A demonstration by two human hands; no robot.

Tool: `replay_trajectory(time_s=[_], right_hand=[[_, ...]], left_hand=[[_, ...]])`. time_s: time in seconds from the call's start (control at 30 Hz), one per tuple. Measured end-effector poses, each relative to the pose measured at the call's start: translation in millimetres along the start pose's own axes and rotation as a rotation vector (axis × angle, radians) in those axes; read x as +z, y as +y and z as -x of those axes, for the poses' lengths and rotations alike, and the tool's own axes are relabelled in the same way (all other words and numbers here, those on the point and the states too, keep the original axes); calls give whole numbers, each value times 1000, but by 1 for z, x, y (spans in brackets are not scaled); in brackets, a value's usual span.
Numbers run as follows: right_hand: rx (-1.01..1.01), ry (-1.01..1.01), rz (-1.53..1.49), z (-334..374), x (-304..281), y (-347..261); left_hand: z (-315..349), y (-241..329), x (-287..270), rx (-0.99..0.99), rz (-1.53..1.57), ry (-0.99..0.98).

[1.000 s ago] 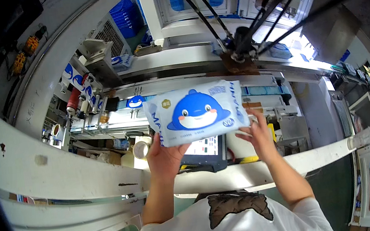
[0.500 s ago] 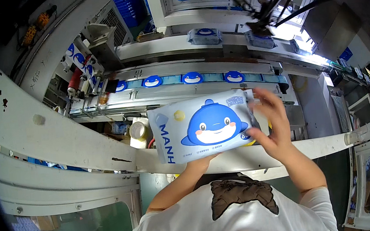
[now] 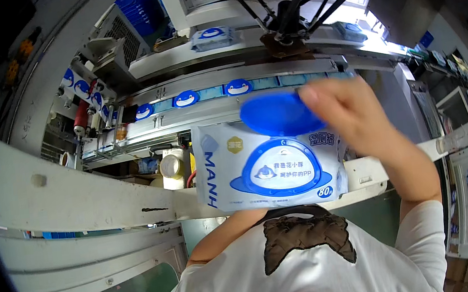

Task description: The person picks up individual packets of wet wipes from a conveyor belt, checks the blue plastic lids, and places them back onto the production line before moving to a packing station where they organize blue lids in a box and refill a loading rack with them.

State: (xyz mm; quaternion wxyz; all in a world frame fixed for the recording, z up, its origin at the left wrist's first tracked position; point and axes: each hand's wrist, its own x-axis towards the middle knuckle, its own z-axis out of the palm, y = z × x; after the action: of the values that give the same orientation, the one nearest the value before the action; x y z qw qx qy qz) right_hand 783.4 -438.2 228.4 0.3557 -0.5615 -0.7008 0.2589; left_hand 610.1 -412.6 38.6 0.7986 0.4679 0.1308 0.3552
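Observation:
A pale blue pack of wet wipes is tilted up in front of me. From below, my left hand holds it; most of the fingers are hidden behind the pack. The blue flip lid stands raised, its plain underside facing me. My right hand, slightly smeared by motion, pinches the lid's upper right edge between thumb and fingers. Under the lid, a blue oval frame surrounds a white printed seal that covers the opening.
Beyond the pack runs a conveyor carrying blue whale-shaped lids. Another wipes pack lies on the white ledge behind it. A robot picker with thin dark arms hangs over the line. A white machine rail crosses close to me.
The lid, closed before, is now flipped up and its underside shows. My right hand moved from the pack's right side up to the lid. The robot picker shifted left and lower.

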Motion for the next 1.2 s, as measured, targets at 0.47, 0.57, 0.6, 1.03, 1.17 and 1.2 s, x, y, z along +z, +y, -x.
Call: replay_trajectory(time_s=[0.47, 0.57, 0.6, 1.03, 1.17, 1.2], right_hand=[[-36, -51, -252, -25, 15, 3], [-22, -108, -246, -38, 25, 9], [-4, -137, -254, -43, 28, 8], [-275, -10, 286, -14, 128, 139], [215, 65, 422, 67, 155, 199], [267, 114, 459, 87, 162, 206]], left_hand=[[29, -15, -32, 98, -62, 16], [35, -17, -44, 185, -32, 79], [35, -15, -47, 232, -14, 109], [-111, 67, -127, 231, 450, 792], [-196, 70, -250, 187, 537, 707], [-221, 73, -267, 120, 554, 743]])
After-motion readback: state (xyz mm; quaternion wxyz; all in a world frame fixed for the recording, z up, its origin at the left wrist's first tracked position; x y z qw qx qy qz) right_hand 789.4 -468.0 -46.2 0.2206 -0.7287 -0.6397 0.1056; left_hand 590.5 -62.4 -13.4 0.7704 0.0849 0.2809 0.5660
